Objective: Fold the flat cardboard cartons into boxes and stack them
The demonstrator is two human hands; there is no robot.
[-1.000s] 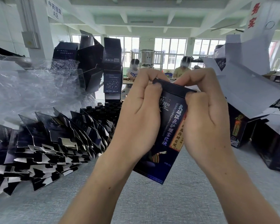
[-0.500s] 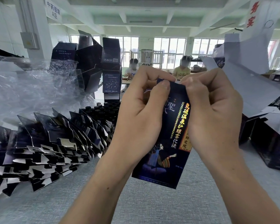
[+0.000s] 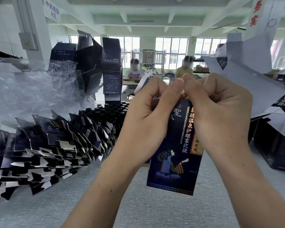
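Observation:
A dark blue carton (image 3: 174,155) with gold lettering and a printed figure hangs upright above the grey table. My left hand (image 3: 146,119) grips its upper left side, thumb pressed on its top end. My right hand (image 3: 220,116) clasps its upper right side, fingers curled over the top. Both thumbs meet at the carton's top edge, which they hide. A fanned pile of flat dark cartons (image 3: 53,148) lies on the table at the left. Folded dark boxes (image 3: 92,66) stand stacked behind that pile.
Crumpled clear plastic wrap (image 3: 23,96) sits at the far left. Several dark bottles (image 3: 109,112) stand in rows behind the flat pile. Opened white and dark cartons (image 3: 253,89) lean at the right. Two people sit at a far table (image 3: 135,69). Grey table surface (image 3: 138,203) spreads below my hands.
The carton has turned more upright and dropped lower in my hands. My thumbs have come together over its top end, which was showing as an open dark edge a second ago.

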